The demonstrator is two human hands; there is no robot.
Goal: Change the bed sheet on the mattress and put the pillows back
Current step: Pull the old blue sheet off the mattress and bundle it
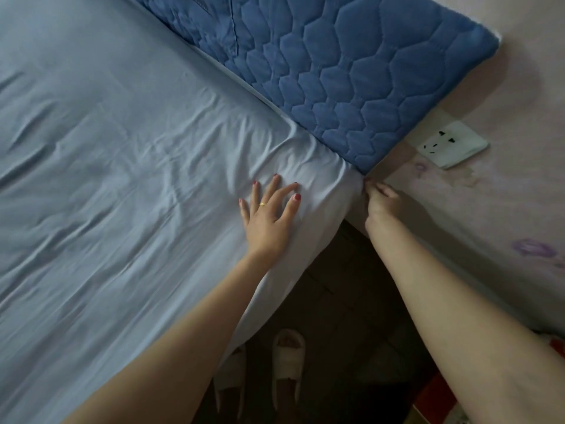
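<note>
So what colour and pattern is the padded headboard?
Dark blue headboard, quilted in a honeycomb pattern, seen from the head camera.

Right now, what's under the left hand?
The left hand lies flat, fingers spread, on the light blue sheet near the bed corner. The mattress beneath is fully covered by the sheet, so it isn't visible.

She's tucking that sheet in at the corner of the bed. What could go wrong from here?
The right hand pinches the light blue bed sheet down in the narrow gap by the quilted blue headboard; if that grip slips, the corner may spring back off. The left hand only presses flat, so the wrinkles nearby could stay. A white wall socket sits close to the working hand.
</note>
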